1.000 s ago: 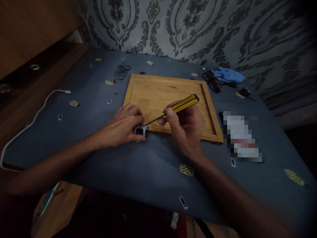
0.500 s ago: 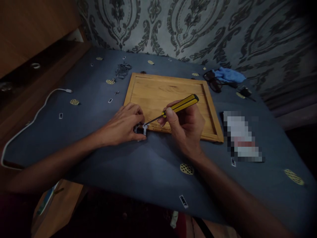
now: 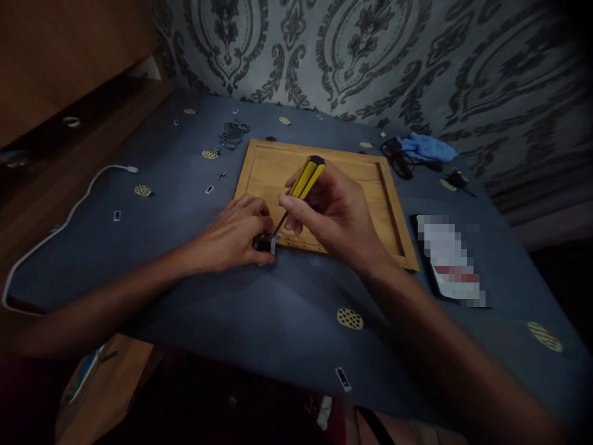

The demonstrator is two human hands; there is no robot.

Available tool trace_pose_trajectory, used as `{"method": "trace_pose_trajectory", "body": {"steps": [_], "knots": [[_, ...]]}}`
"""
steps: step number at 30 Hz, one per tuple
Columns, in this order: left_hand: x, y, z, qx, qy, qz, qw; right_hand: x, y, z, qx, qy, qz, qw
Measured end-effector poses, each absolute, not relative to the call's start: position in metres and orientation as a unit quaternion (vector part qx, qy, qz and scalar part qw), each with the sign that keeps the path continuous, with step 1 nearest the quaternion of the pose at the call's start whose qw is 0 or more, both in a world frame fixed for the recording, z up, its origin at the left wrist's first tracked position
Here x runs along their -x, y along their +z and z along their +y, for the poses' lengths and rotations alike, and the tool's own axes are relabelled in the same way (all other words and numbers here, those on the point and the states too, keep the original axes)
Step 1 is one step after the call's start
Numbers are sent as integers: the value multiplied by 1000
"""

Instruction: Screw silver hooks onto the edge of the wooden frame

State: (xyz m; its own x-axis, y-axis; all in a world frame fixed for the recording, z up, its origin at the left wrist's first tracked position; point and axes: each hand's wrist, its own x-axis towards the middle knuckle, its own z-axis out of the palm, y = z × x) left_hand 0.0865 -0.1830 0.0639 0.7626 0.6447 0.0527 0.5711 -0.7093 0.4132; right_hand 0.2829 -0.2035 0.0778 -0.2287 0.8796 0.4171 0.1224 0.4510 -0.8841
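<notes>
My right hand (image 3: 340, 219) grips a screwdriver (image 3: 304, 180) by its yellow-and-black handle. The handle leans steeply, and its thin shaft slopes down to a small metal fitting (image 3: 272, 248) at the near edge of a framed wooden panel (image 3: 397, 207). My left hand (image 3: 234, 235) is closed around that fitting with thumb and fingers, pressing it against the panel's near left part. Where the screwdriver tip meets the metal is too small to make out. A row of small dark holes runs along the panel's near edge.
A pile of metal pieces (image 3: 233, 133) lies back left, with a small loose part (image 3: 222, 175) nearer. Dark glasses (image 3: 401, 161) and a blue cloth (image 3: 428, 148) lie back right. A partly blurred phone-like object (image 3: 447, 259) lies right; a white cable (image 3: 88, 194) curves left.
My right hand has tilted the screwdriver more upright, its handle swinging up and to the left. My left hand stays on the fitting. The view has shifted slightly.
</notes>
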Motion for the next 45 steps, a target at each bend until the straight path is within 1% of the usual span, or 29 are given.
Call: {"method": "trace_pose_trajectory", "body": {"steps": [4, 6, 11, 16, 23, 30, 34, 39, 41, 45], "knots": [[-86, 64, -184, -915, 104, 335, 199, -288, 94, -197, 317, 444, -716, 436], [-87, 65, -184, -915, 97, 340, 195, -290, 97, -197, 311, 462, -713, 426], [-88, 67, -185, -913, 85, 349, 195, -290, 91, -199, 344, 448, -675, 474], [-88, 66, -184, -916, 88, 340, 195, -288, 88, -200, 367, 448, -648, 495], [-86, 62, -184, -916, 115, 333, 191, -295, 98, -203, 355, 445, -678, 466], [-86, 61, -183, -917, 107, 333, 191, -288, 92, -204, 373, 423, -653, 506], [-86, 62, -183, -918, 101, 330, 194, -287, 93, -205, 363, 431, -652, 507], [-87, 63, -184, -916, 102, 338, 190, -292, 102, -208, 340, 445, -695, 451], [-87, 63, -183, -916, 102, 338, 190, -293, 102, -209, 341, 444, -701, 441], [-86, 62, -183, -917, 101, 334, 193, -286, 95, -210, 365, 406, -690, 475]]}}
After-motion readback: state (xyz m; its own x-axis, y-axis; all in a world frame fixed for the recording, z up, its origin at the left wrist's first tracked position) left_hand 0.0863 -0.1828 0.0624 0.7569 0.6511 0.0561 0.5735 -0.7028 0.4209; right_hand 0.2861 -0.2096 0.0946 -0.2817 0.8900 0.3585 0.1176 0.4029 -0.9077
